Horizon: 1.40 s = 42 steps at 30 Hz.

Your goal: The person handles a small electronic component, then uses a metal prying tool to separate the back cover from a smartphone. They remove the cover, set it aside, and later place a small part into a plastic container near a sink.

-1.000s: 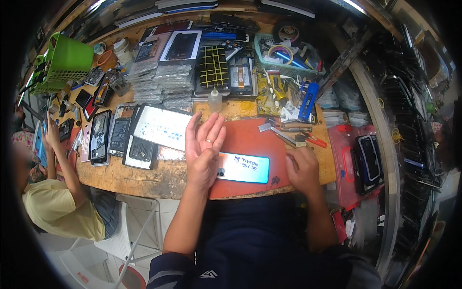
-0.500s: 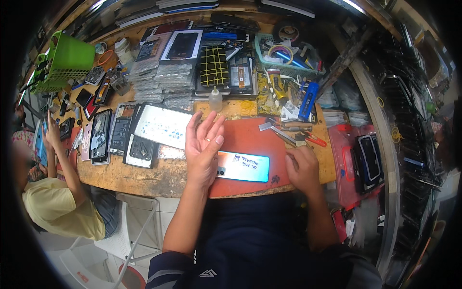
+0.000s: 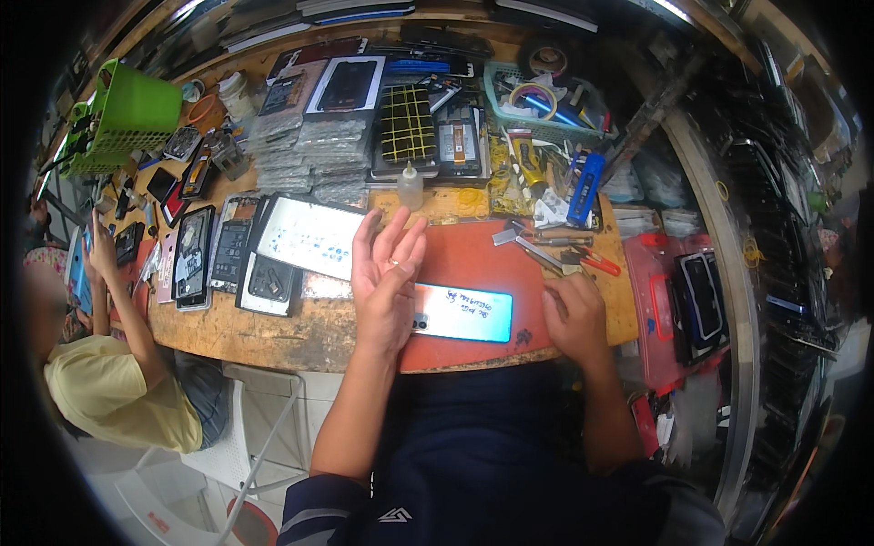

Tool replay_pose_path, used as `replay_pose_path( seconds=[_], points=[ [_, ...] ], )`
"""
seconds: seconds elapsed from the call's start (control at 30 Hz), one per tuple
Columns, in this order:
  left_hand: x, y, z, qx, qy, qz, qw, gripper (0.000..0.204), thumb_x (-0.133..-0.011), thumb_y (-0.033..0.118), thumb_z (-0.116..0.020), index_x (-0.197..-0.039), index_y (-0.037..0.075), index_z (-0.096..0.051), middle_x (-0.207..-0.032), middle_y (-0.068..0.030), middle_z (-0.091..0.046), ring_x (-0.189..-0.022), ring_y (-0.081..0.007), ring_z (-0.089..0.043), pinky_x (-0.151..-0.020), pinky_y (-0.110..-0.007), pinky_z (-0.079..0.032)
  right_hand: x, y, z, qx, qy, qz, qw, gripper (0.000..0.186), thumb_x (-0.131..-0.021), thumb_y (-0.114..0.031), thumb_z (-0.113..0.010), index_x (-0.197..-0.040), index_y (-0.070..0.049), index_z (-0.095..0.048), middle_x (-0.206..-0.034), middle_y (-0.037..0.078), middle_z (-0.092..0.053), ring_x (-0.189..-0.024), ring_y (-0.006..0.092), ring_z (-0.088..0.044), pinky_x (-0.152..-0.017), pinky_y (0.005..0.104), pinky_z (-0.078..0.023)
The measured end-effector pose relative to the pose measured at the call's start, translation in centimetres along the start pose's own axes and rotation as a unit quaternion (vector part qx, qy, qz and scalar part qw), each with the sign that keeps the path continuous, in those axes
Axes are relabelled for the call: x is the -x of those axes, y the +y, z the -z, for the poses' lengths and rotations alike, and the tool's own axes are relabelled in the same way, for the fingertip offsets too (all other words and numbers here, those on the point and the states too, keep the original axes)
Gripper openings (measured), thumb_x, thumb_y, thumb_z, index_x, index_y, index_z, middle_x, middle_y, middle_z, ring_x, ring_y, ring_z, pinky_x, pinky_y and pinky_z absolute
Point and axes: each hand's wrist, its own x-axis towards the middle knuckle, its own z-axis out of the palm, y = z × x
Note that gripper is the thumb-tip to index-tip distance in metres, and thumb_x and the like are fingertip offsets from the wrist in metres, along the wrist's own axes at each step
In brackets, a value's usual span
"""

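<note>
My left hand point(image 3: 384, 291) is raised above the red mat point(image 3: 464, 255), palm turned up. Its fingers are apart and slightly curled, the thumb bent in over the palm, and a ring shows on one finger. Just right of it, partly covered by the hand, lies a phone point(image 3: 466, 314) with a shiny blue-white back, handwriting and camera lenses. My right hand point(image 3: 578, 318) rests at the mat's right edge, its fingers loosely curled in with nothing visible in them. Beyond that hand lie red-handled pliers point(image 3: 601, 262) and small metal tools.
Opened phones point(image 3: 191, 255) and a white written-on panel point(image 3: 305, 237) lie at left. Stacked plastic-wrapped parts point(image 3: 309, 150), a dropper bottle point(image 3: 410, 188) and a teal basket point(image 3: 505, 114) stand behind. A blue tool point(image 3: 584, 189) lies back right. A person in yellow point(image 3: 118, 391) sits at far left.
My left thumb has folded inward across the palm, while that hand stays in nearly the same place. My right hand and the phone have hardly moved.
</note>
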Motion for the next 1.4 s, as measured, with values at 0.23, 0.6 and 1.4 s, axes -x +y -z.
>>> replay_pose_path(
  seconds=[0.23, 0.6, 1.4],
  points=[
    [0.12, -0.26, 0.09, -0.021, -0.007, -0.019, 1.0, 0.082, -0.094, -0.012, -0.063, -0.163, 0.003, -0.022, -0.165, -0.0296, -0.034, -0.155, -0.0348, -0.04, -0.117, -0.03, -0.049, -0.01, -0.08, -0.03, -0.011, 0.001, 0.005, 1.0, 0.013, -0.088, -0.001, -0.072, -0.101, 0.0, -0.07, -0.089, 0.016, -0.064, -0.084, 0.0377, -0.064, -0.076, 0.0453, -0.051],
    [0.25, -0.05, 0.16, 0.027, -0.012, -0.015, 0.999, 0.095, -0.079, -0.021, -0.048, -0.166, 0.005, -0.019, -0.167, -0.03, -0.031, -0.159, -0.0407, -0.031, -0.131, -0.046, -0.032, 0.05, 0.02, -0.1, -0.005, -0.006, -0.003, 1.0, 0.012, -0.089, -0.007, -0.074, -0.1, -0.003, -0.071, -0.091, 0.014, -0.064, -0.085, 0.0378, -0.064, -0.078, 0.0473, -0.051],
    [0.42, 0.1, -0.15, -0.037, -0.008, 0.0, 0.999, 0.089, -0.098, -0.001, -0.069, -0.167, 0.011, -0.015, -0.16, -0.0298, -0.042, -0.133, -0.0303, -0.064, -0.117, -0.043, -0.051, 0.0, 0.01, 0.17, -0.005, -0.006, -0.01, 1.0, 0.013, -0.089, -0.007, -0.073, -0.101, -0.003, -0.071, -0.092, 0.014, -0.064, -0.086, 0.0378, -0.063, -0.079, 0.0477, -0.05]
  ],
)
